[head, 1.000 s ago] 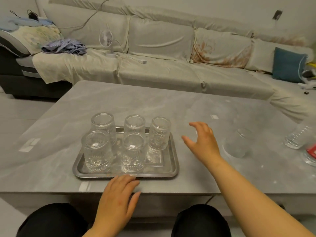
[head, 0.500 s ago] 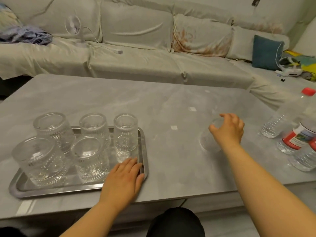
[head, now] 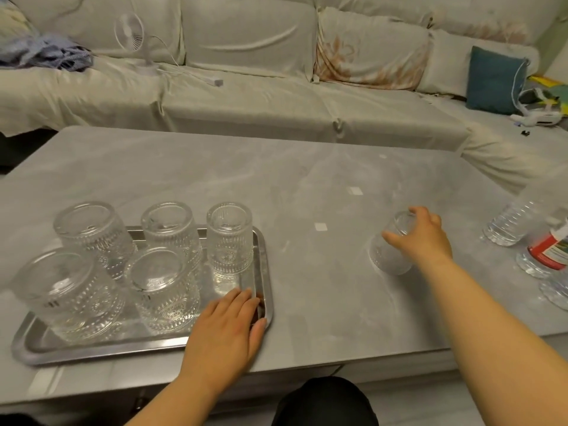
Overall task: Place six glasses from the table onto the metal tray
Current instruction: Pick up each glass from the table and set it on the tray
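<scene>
Background: long sofa (head: pixel 276 96) under a pale cover runs across the top of frame. Small white desk fan (head: pixel 129 31) stands on it upper left, its cord trailing right to a plug block (head: pixel 215 81). Crumpled blue-grey cloth (head: pixel 46 55) at far upper left. Patterned cushion (head: pixel 372 58) with rust-orange print top centre-right, teal cushion (head: pixel 494 79) upper right. White device with cable (head: pixel 536 117) on the sofa at the right edge. Right edge, mid-frame: clear water bottle (head: pixel 511 224) stands on the bench; red-labelled bottle (head: pixel 548 252) just beside it, partly cut off.
</scene>
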